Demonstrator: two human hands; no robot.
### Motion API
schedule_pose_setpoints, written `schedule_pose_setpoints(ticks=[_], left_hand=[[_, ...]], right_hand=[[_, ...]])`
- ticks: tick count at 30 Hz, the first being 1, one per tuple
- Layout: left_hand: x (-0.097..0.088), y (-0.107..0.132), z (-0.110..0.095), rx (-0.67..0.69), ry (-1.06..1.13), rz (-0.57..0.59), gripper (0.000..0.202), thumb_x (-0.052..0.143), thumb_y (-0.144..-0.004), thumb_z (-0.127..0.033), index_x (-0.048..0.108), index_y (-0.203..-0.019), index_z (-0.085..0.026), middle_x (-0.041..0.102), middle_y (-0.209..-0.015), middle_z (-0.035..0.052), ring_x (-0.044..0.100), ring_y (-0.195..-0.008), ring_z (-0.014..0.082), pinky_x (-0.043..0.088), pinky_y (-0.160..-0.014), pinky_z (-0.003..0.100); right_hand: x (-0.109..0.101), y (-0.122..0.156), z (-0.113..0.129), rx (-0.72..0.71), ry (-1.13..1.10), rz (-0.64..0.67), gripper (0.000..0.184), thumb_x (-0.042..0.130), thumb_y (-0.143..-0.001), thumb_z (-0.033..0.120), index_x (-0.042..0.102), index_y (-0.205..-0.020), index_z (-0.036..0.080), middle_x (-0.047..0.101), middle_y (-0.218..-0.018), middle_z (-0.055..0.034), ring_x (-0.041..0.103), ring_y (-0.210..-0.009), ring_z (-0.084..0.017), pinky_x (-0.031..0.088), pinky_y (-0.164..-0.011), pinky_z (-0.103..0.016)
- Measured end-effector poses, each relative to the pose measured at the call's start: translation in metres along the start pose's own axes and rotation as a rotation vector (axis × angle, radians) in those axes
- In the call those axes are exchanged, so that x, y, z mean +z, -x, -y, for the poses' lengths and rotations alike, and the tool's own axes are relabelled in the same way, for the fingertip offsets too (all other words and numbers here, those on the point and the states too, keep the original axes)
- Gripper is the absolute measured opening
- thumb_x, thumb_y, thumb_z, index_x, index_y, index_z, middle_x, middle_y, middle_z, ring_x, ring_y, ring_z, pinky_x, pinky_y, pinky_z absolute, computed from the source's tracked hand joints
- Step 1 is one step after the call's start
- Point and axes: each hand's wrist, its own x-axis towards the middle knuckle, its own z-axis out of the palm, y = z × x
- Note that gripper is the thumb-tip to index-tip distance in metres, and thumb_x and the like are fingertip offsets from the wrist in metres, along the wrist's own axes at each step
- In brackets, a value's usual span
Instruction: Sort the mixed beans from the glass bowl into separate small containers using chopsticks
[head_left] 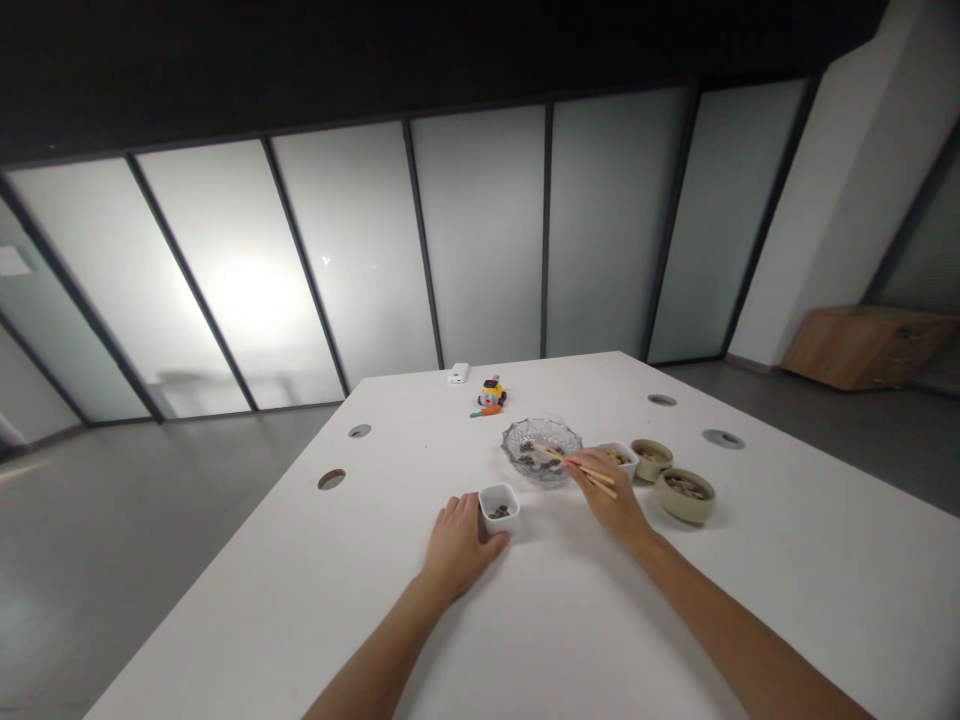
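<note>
My left hand point(459, 548) is wrapped around the left and near sides of a small white square bowl point(499, 490), which has a few small dark pieces in it. In my right hand point(611, 495) is a pair of wooden chopsticks point(592, 473), gripped near their back ends. Their tips reach into a clear glass bowl point(541, 432), where several dark pieces point(527, 455) lie. Whether the tips pinch a piece is too small to tell. Partly behind my right hand stands another white bowl point(628, 455) with light-coloured pieces.
Two beige round bowls, one nearer point(686, 508) and one farther point(651, 465), stand right of my right hand with pieces inside. Beyond the glass bowl lie a yellow toy vehicle point(492, 393), an orange-and-green object point(487, 411) and a white box point(459, 373). The white table point(360, 570) has round holes.
</note>
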Motion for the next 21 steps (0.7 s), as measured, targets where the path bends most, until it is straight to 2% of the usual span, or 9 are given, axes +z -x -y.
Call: schedule_pose_setpoints(ticks=[8, 21], left_hand=[[0.0021, -0.0007, 0.0011, 0.003, -0.001, -0.008, 0.031, 0.066, -0.088, -0.048, 0.056, -0.101, -0.022, 0.066, -0.109, 0.0074, 0.058, -0.108, 0.0273, 0.04, -0.086, 0.034], [-0.0009, 0.0002, -0.0022, -0.012, 0.007, 0.011, 0.032, 0.065, -0.088, -0.048, 0.056, -0.104, -0.023, 0.066, -0.111, 0.0081, 0.058, -0.113, 0.028, 0.041, -0.088, 0.034]], right_hand=[[0.0046, -0.0012, -0.0037, 0.023, -0.073, 0.067, 0.032, 0.06, -0.098, 0.05, 0.076, -0.09, 0.023, 0.073, -0.09, -0.0076, 0.068, -0.082, -0.023, 0.055, -0.073, -0.036], [0.005, -0.0004, -0.0078, 0.044, -0.042, 0.008, 0.031, 0.058, -0.099, 0.049, 0.073, -0.089, 0.024, 0.071, -0.09, -0.0066, 0.066, -0.083, -0.022, 0.055, -0.077, -0.036]])
